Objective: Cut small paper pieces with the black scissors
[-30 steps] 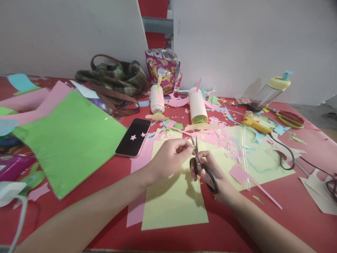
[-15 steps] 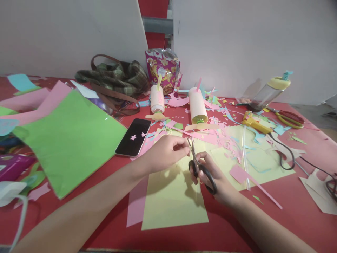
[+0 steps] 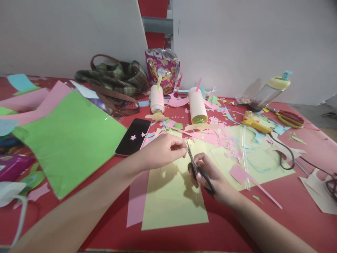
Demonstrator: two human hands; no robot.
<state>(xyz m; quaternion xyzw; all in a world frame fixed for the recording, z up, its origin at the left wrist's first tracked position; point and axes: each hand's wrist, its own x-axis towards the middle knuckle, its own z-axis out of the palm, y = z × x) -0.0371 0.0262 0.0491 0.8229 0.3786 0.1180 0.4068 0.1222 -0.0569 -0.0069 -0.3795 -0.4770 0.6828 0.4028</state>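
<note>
My left hand (image 3: 163, 151) is closed in a pinch on a tiny scrap of paper, too small to make out, held just above a yellow sheet (image 3: 173, 196). My right hand (image 3: 210, 177) grips black-handled scissors (image 3: 196, 165), fingers through the loops. The blades point up and left and meet the pinched scrap at my left fingertips. Both hands hover over the red table (image 3: 110, 225) near its front middle.
A black phone (image 3: 133, 137) with pink stars lies left of my hands, beside a green sheet (image 3: 71, 140). Two paper-wrapped bottles (image 3: 197, 105), a snack bag (image 3: 163, 70), a plaid bag (image 3: 116, 79), a yellow glue gun (image 3: 254, 123) with cable, other scissors (image 3: 288, 117) and paper scraps lie behind.
Both hands have drifted slightly left and away from me, with the scissors still at the pinched scrap. The blades have tilted a little more to the left.
</note>
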